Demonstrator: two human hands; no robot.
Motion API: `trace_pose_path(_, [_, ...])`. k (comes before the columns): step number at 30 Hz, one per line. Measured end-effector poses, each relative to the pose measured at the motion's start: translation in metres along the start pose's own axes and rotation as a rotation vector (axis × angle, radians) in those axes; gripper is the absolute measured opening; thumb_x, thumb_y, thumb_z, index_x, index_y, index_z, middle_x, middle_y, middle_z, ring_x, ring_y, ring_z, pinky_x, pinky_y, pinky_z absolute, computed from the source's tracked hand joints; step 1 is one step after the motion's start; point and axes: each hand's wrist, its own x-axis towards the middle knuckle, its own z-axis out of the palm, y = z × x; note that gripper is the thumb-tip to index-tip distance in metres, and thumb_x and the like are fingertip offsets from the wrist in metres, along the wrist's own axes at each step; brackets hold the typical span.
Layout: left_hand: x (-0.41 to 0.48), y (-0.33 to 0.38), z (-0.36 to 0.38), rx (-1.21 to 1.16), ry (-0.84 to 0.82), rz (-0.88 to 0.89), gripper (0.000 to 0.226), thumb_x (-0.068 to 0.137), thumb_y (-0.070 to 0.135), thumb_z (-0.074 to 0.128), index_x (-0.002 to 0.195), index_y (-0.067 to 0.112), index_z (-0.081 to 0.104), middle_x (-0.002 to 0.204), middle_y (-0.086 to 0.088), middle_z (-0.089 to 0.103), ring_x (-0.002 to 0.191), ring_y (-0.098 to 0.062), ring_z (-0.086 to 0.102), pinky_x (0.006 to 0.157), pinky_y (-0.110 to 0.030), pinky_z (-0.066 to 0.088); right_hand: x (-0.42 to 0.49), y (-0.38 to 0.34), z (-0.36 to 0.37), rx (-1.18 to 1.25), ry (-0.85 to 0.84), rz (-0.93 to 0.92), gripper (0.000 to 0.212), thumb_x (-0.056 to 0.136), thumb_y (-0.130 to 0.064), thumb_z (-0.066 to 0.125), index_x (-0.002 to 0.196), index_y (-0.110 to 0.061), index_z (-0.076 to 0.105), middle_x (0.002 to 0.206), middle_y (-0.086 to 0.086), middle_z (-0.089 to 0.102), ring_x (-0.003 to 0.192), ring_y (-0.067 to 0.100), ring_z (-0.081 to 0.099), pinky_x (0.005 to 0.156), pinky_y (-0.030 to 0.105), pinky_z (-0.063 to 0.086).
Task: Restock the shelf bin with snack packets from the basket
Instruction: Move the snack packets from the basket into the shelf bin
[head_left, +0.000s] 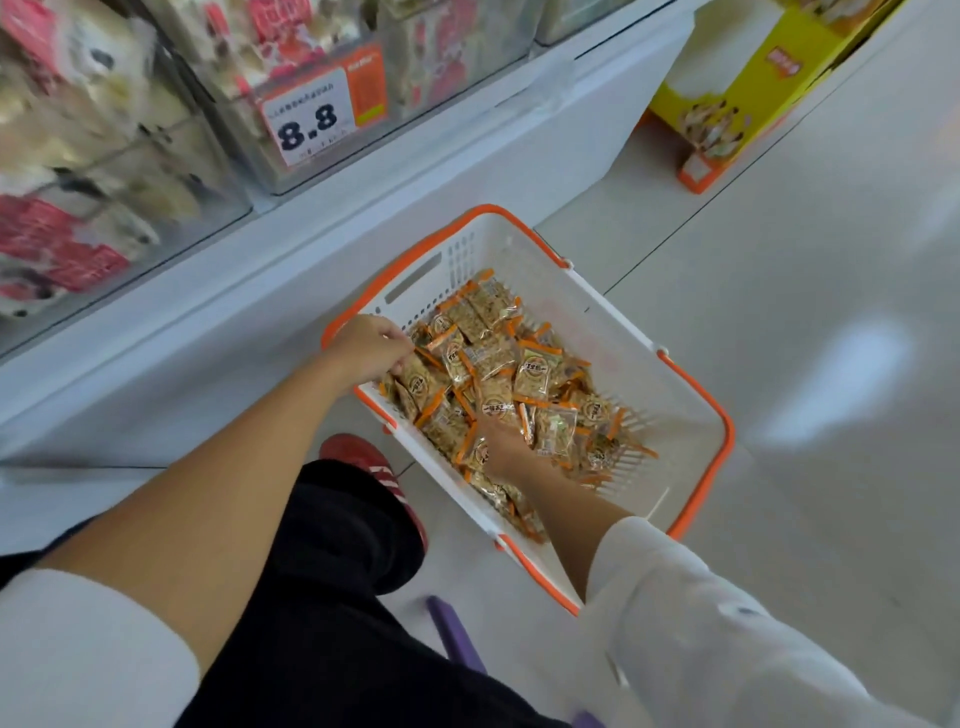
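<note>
Many snack packets (530, 379) lie around the right hand (501, 449).

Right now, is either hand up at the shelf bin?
No, the left hand and right hand are both down in the basket among the snack packets.

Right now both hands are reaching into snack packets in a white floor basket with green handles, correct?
Not green: the head view shows orange handles. Otherwise yes, left hand and right hand reach into snack packets in the white floor basket.
</note>
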Motion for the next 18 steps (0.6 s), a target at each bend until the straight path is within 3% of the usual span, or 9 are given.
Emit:
trace_pose_path(2, [-0.001, 0.003, 0.002, 0.019, -0.013, 0.011, 0.011, 0.091, 0.014, 0.06, 0.084, 0.013, 0.068, 0.081, -0.006, 0.07, 0.077, -0.019, 0.065, 0.073, -0.033, 0.055, 0.001, 0.002, 0.007, -0.066, 0.015, -0.007, 0.089, 0.085, 0.007, 0.047, 0.156, -0.027, 0.005, 0.146, 0.016, 0.038, 0.099, 0.033, 0.061, 0.048, 0.031, 0.042])
trace_pose_path(3, [-0.002, 0.004, 0.003, 0.026, -0.016, 0.016, 0.011, 0.091, 0.012, 0.059, 0.084, 0.012, 0.068, 0.081, -0.007, 0.07, 0.076, -0.019, 0.065, 0.073, -0.034, 0.055, -0.001, 0.002, 0.01, -0.08, 0.011, 0.02, 0.079, 0.089, 0.003, 0.046, 0.155, -0.023, 0.011, 0.127, 0.017, 0.053, 0.088, 0.03, 0.061, 0.046, 0.028, 0.037])
trace_pose_path(5, [-0.005, 0.008, 0.004, 0.036, -0.022, 0.021, 0.013, 0.092, 0.012, 0.057, 0.087, 0.01, 0.068, 0.084, -0.01, 0.071, 0.076, -0.02, 0.064, 0.075, -0.036, 0.055, -0.003, 0.006, 0.015, -0.056, 0.016, 0.091, 0.052, 0.094, -0.005, 0.046, 0.145, -0.011, 0.037, 0.097, 0.01, 0.06, 0.074, 0.024, 0.057, 0.048, 0.028, 0.038])
trace_pose_path(8, [-0.009, 0.009, 0.002, 0.016, -0.025, 0.009, 0.014, 0.094, 0.012, 0.055, 0.093, 0.007, 0.069, 0.088, -0.013, 0.071, 0.076, -0.021, 0.062, 0.079, -0.04, 0.056, -0.003, 0.006, 0.008, 0.198, 0.11, 0.195, 0.016, 0.093, -0.011, 0.048, 0.095, -0.006, 0.063, 0.091, 0.016, 0.068, 0.064, 0.021, 0.05, 0.052, 0.028, 0.038])
trace_pose_path(10, [-0.013, 0.011, -0.002, 0.003, -0.046, -0.016, 0.014, 0.093, 0.008, 0.055, 0.098, 0.006, 0.068, 0.085, -0.013, 0.069, 0.076, -0.021, 0.061, 0.079, -0.038, 0.056, -0.005, -0.004, -0.019, 0.45, 0.214, 0.217, 0.03, 0.093, -0.015, 0.056, 0.063, -0.012, 0.053, 0.062, 0.01, 0.06, 0.053, 0.017, 0.044, 0.049, 0.024, 0.035])
trace_pose_path(13, [-0.019, 0.02, -0.012, -0.085, -0.059, -0.057, 0.02, 0.092, 0.001, 0.053, 0.108, 0.003, 0.065, 0.088, -0.015, 0.066, 0.078, -0.022, 0.059, 0.077, -0.035, 0.053, -0.02, -0.034, -0.079, 0.642, 0.288, 0.08, 0.034, 0.085, -0.029, 0.074, 0.061, -0.013, 0.056, 0.053, -0.001, 0.05, 0.048, 0.011, 0.044, 0.043, 0.021, 0.038])
trace_pose_path(15, [-0.028, 0.033, -0.023, -0.133, -0.005, -0.042, 0.027, 0.093, 0.0, 0.05, 0.116, 0.006, 0.062, 0.098, -0.017, 0.064, 0.082, -0.023, 0.058, 0.075, -0.035, 0.053, -0.031, -0.061, -0.117, 0.702, 0.358, -0.078, 0.034, 0.079, -0.033, 0.08, 0.064, -0.009, 0.061, 0.057, 0.004, 0.056, 0.054, 0.016, 0.051, 0.051, 0.032, 0.047])
trace_pose_path(18, [-0.046, 0.058, -0.045, -0.214, 0.08, 0.047, 0.026, 0.093, 0.011, 0.056, 0.118, 0.015, 0.058, 0.102, -0.012, 0.058, 0.086, -0.022, 0.056, 0.068, -0.03, 0.047, -0.051, -0.104, -0.164, 0.811, 0.37, -0.301, 0.026, 0.08, -0.019, 0.08, 0.073, 0.0, 0.063, 0.066, 0.013, 0.054, 0.066, 0.022, 0.057, 0.069, 0.037, 0.055])
